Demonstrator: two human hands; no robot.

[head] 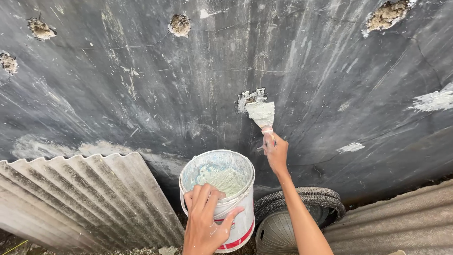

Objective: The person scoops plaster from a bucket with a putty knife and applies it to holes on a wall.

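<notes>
Right against the dark grey scuffed concrete wall (141,94), I'm seeing my right hand (275,152) with fingers curled tight around the handle of a flat putty knife (262,114), its blade smeared with pale grey filler. The blade is pressed to the wall on a rough whitish patched hole (250,97). Below that spot, just off the wall, my left hand (204,222) grips the rim of a round white plastic bucket (222,189): fingers hooked over the edge, thumb spread down the outside. Greenish-grey filler sits inside. A ribbed grey corrugated sheet (85,198) leans on the wall's left, and a black rubber tyre (302,200) lies at its foot.
</notes>
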